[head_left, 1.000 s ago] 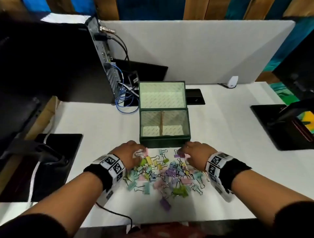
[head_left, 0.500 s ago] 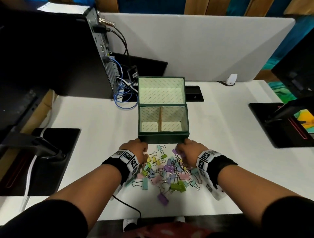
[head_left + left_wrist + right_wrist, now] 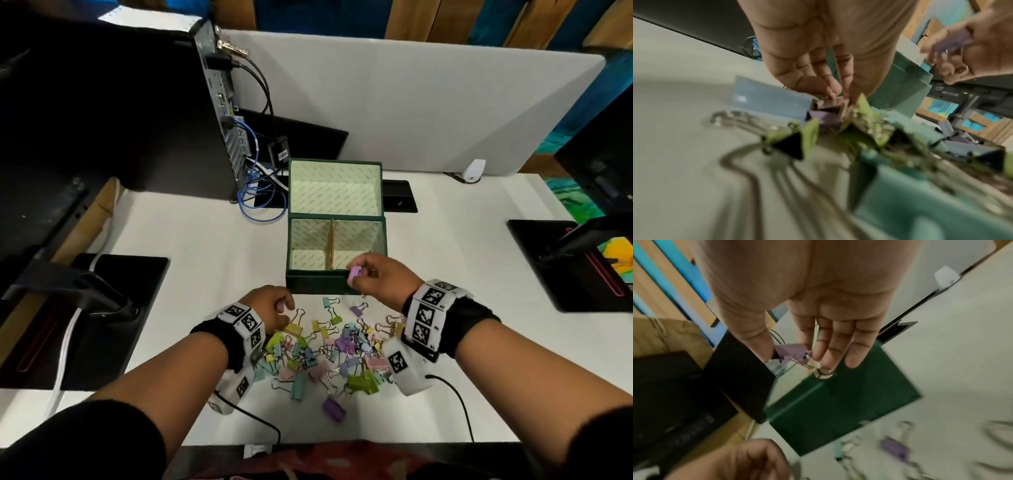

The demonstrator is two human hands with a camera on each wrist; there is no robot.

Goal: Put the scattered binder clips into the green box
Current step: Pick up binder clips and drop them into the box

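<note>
Nearest you, low in the frame, the binder clips [image 3: 329, 356] lie heaped on the white worktop [image 3: 205, 246]. Your left hand [image 3: 274, 308] stays down at the pile's upper-left edge, fingertips [image 3: 833, 91] closing on a clip there. Half a second ago your right hand [image 3: 380, 279] was down among them too; now it has risen, pinching a purple clip [image 3: 354, 273] over the near wall of the green box [image 3: 318, 282], centre frame. Both compartments look empty, so this looks like the first drop
</note>
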